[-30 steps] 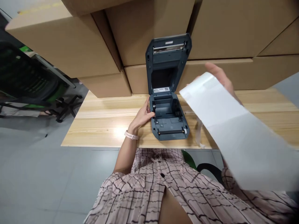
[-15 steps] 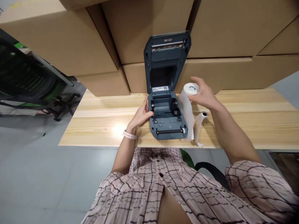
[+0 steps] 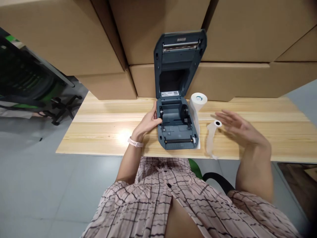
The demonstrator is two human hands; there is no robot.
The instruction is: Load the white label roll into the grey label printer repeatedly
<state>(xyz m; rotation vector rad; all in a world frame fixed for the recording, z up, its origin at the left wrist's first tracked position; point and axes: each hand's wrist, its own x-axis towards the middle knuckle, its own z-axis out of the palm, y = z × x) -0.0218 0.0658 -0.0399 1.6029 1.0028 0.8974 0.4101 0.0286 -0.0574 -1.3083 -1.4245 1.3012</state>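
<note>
A grey label printer [image 3: 177, 124] sits on the wooden table [image 3: 104, 132] with its lid raised and its paper bay empty. My left hand [image 3: 148, 121] rests against the printer's left side, fingers curled on its edge. A white paper roll [image 3: 198, 100] stands on end just right of the printer, a strip hanging down from it. A smaller, nearly spent roll [image 3: 214, 130] lies further right with a loose tail. My right hand [image 3: 235, 127] hovers open above the table beside that small roll, fingers spread and holding nothing.
Large cardboard boxes [image 3: 235, 43] are stacked along the back of the table behind the printer. A green and black office chair [image 3: 32, 89] stands on the grey floor at the left. Another chair's black armrest [image 3: 220, 180] shows below the table edge.
My right hand brought the white roll down, set it upright beside the printer, let go and drew back to the right. The left hand stayed on the printer.
</note>
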